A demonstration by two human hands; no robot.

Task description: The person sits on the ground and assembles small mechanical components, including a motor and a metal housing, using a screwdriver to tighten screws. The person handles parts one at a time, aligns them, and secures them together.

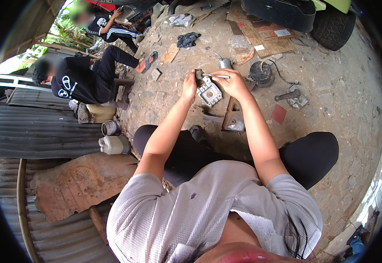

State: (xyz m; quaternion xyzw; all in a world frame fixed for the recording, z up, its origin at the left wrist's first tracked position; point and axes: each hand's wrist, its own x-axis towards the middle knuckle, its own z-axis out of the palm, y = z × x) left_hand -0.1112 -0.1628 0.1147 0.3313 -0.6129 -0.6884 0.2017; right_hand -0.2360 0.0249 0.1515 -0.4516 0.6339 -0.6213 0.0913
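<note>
A white jerrycan (116, 145) sits beside corrugated sheeting (46, 131); a black tyre (334, 33) near flattened cardboard (264, 43)

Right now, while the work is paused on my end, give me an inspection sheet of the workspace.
Surface: rough, worn ground with scattered debris.
Job's things: small round metal part and slim pale tool in hand; square metal casting between the hands.
Clutter: silver cylinder, tapered metal bracket, red square sheet, black plastic bag, cardboard.
Hands: left hand holds the round part; right hand holds the tool.
Cables: dark cable beside the round finned motor part.
Surroundings: two seated people, corrugated sheets, white jerrycan, vehicle tyre.
</note>
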